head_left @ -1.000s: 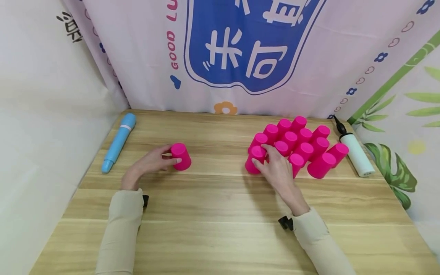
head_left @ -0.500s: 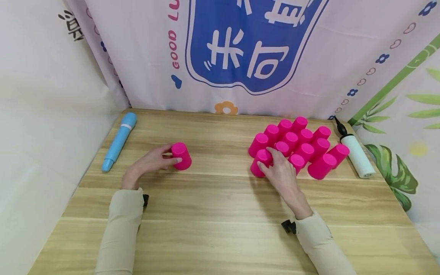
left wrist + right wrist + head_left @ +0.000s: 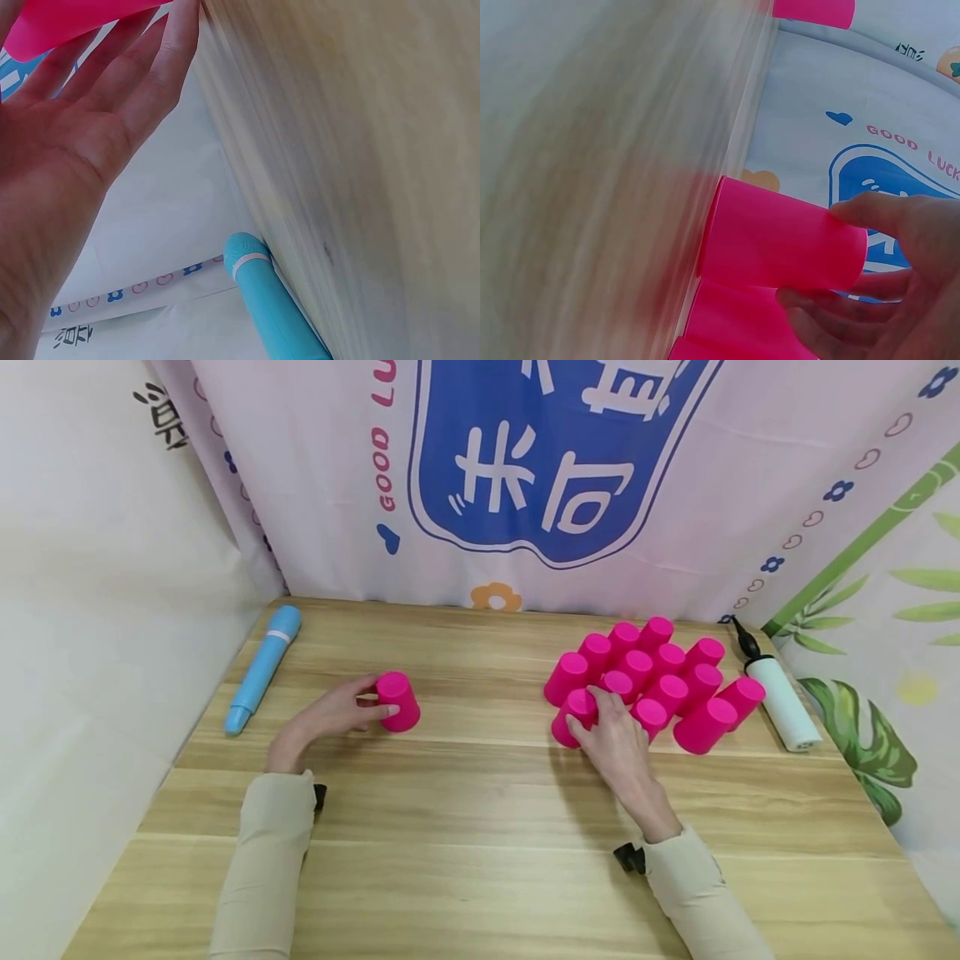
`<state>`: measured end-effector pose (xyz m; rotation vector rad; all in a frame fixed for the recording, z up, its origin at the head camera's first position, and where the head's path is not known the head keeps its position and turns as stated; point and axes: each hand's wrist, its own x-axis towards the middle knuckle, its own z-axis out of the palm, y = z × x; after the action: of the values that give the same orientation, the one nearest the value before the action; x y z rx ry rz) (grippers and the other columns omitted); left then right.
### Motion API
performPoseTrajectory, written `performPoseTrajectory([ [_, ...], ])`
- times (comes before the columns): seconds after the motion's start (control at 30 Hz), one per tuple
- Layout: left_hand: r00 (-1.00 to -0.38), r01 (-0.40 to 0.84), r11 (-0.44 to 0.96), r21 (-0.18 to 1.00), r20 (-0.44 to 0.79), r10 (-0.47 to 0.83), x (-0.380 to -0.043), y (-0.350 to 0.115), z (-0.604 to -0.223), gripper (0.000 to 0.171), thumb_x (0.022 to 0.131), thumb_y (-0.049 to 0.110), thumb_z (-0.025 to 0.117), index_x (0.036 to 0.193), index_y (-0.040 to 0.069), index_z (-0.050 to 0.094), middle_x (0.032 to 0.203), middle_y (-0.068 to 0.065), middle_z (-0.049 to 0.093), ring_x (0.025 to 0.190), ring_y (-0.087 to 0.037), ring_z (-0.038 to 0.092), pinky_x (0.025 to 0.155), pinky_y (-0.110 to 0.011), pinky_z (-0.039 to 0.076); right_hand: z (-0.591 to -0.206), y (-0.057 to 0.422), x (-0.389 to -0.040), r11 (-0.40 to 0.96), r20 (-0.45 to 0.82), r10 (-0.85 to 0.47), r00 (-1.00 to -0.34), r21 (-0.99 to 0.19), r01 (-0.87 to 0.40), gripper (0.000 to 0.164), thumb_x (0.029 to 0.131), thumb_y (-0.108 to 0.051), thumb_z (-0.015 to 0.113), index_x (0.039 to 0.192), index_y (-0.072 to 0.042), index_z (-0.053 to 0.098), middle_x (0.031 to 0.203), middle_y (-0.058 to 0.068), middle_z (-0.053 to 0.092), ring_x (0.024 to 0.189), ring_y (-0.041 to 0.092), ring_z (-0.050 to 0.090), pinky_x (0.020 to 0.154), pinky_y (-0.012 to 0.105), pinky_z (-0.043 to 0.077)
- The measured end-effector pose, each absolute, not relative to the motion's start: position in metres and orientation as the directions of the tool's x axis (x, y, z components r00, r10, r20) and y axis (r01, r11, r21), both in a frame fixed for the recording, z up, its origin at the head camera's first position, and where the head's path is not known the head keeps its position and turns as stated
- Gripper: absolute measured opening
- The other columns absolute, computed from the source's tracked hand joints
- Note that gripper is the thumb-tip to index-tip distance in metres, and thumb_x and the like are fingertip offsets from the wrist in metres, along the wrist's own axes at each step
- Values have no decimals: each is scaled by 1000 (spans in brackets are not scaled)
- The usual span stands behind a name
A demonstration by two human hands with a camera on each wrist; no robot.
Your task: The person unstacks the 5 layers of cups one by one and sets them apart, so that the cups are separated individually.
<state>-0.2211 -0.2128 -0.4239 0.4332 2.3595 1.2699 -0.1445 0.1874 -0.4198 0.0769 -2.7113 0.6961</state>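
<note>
In the head view, one pink plastic cup point(image 3: 399, 706) stands upside down on the left half of the table, and my left hand point(image 3: 330, 710) holds it with thumb and fingers round its side. To the right, my right hand point(image 3: 618, 745) grips another upturned pink cup point(image 3: 572, 725) near its closed end. That cup is at the front left corner of a cluster of several upturned pink cups point(image 3: 670, 693), some partly hidden by my fingers. The right wrist view shows the gripped cup point(image 3: 780, 236) with its rim at the wooden surface and thumb and fingers on opposite sides.
A blue balloon pump point(image 3: 261, 670) lies along the left edge of the wooden table point(image 3: 450, 827). A white hand pump with a black nozzle point(image 3: 782, 703) lies right of the cluster. A printed curtain point(image 3: 330, 485) hangs behind the table.
My right hand has shifted the cup in its grip slightly to the right, closer against the cluster. The left hand and its cup have stayed in place.
</note>
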Motion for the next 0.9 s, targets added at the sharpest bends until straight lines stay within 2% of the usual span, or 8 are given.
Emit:
performPoseTrajectory([
  [0.43, -865, 81, 549, 832, -215, 453, -223, -211, -426, 63, 91, 34, 67, 141, 5, 41, 134, -20, 52, 118, -36, 53, 81, -42, 56, -422, 190, -145, 883, 365, 6, -931, -439, -167, 52, 82, -23, 77, 122, 3, 56, 97, 18, 58, 69, 31, 60, 55, 45, 55],
  [0.67, -875, 80, 579, 812, -221, 431, -223, -205, -423, 69, 91, 40, 66, 144, 6, 38, 137, -19, 49, 123, -37, 49, 89, -45, 53, -423, 190, -144, 879, 370, 21, -929, -449, -158, 53, 81, -23, 77, 122, 2, 55, 96, 18, 58, 65, 30, 58, 52, 44, 53],
  [0.9, -898, 127, 631, 766, -181, 400, -223, -202, -423, 69, 90, 45, 64, 142, 6, 42, 135, -19, 51, 121, -37, 51, 97, -49, 47, -424, 188, -145, 873, 383, 8, -924, -454, -180, 54, 79, -21, 79, 121, 3, 55, 91, 17, 58, 59, 26, 54, 50, 41, 52],
])
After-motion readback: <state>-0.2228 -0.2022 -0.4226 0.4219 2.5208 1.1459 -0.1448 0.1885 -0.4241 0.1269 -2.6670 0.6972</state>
